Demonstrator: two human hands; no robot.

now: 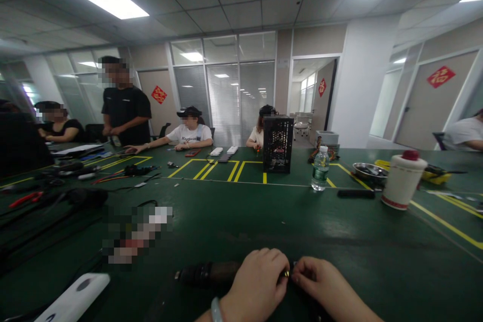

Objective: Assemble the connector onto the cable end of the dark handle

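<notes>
Centrally: left hand point(254, 282) closed around black cylindrical part point(206, 272), brass tip point(287, 273) between both hands, right hand point(324, 282) pinching it.

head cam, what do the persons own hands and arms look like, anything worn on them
Both the left hand and the right hand are bare, with no gloves. A pale grey band, perhaps a bracelet or watch strap, circles the left wrist. Nothing shows on the right wrist, and no sleeve shows on either forearm.

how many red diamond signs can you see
3 red diamond signs: one on the beige wall panel left of the grey window blinds, one inside the open doorway, one on the far-right beige panel. More may be hidden.
</notes>
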